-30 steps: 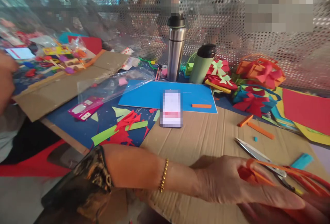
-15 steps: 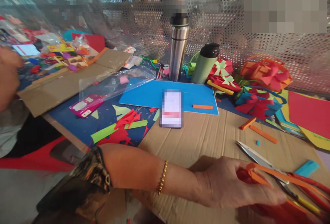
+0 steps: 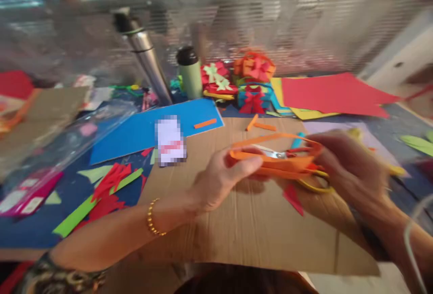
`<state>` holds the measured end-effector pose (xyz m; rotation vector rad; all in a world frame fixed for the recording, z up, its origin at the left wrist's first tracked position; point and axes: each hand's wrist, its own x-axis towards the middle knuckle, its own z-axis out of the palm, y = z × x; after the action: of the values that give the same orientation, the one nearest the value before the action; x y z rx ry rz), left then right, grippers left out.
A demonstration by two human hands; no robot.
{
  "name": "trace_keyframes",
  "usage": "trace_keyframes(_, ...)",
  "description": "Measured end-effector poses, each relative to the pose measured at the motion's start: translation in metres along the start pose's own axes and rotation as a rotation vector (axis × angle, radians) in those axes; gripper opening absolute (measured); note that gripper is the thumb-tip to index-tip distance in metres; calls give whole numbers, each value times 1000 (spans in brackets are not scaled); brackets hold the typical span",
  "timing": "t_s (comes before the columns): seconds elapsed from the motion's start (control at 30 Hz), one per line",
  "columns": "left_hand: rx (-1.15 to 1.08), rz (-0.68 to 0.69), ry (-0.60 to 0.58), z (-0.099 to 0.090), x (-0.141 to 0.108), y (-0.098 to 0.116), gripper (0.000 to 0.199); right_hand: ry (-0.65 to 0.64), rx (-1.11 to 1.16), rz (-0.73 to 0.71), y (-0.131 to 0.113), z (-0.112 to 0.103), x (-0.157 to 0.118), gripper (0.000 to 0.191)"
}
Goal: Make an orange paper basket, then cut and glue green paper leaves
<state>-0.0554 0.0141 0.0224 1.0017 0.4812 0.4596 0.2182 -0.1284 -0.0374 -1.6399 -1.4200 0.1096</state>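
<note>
Between my hands is an orange paper basket (image 3: 277, 167) with a thin looped handle, held above the brown cardboard (image 3: 243, 235). My left hand (image 3: 225, 172) grips its left end, thumb over the near side. At the right end my right hand (image 3: 352, 163) closes on the basket, its fingers partly hidden and blurred. Scissors (image 3: 275, 154) show through the handle loop, with a yellow grip (image 3: 318, 182) visible below the basket. A small red paper piece (image 3: 293, 199) hangs or lies just under it; blur hides which.
A phone (image 3: 170, 140) lies by a blue board (image 3: 118, 131). Behind stand a steel bottle (image 3: 149, 59) and a green bottle (image 3: 190, 75), beside finished-looking paper baskets (image 3: 253, 93). Red sheets (image 3: 334, 94) are at right, red and green scraps (image 3: 108, 195) at left.
The view has swung right. Both hands now show with the orange basket between them, nearer the middle; before, my left arm reached across to the lower right.
</note>
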Motion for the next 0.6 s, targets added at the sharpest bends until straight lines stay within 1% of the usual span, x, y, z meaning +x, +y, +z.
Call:
trace_keyframes(0.03,36,63,19,-1,2,4,52,-24,51,41,-13,6,10,35)
trace_keyframes(0.07,63,98,21,-1,4,7,50,-68,127,79,-26,11,21,42)
trace_keyframes(0.13,93,162,36,-1,8,11,48,-188,304,130,-48,16,37,56)
trace_keyframes(0.2,111,206,59,0,10,11,46,-217,418,146,-60,18,46,56)
trace_keyframes(0.27,113,244,81,1,11,12,44,-246,505,134,-64,16,50,52)
trace_keyframes(0.33,91,277,92,3,14,14,43,-303,577,101,-64,13,55,48)
trace_keyframes(0.43,48,300,94,6,19,17,42,-372,633,60,-64,9,69,46)
trace_keyframes(0.53,15,297,90,6,24,17,40,-416,637,62,-65,7,85,50)
trace_keyframes(0.6,5,278,80,3,25,15,39,-471,635,52,-65,9,90,55)
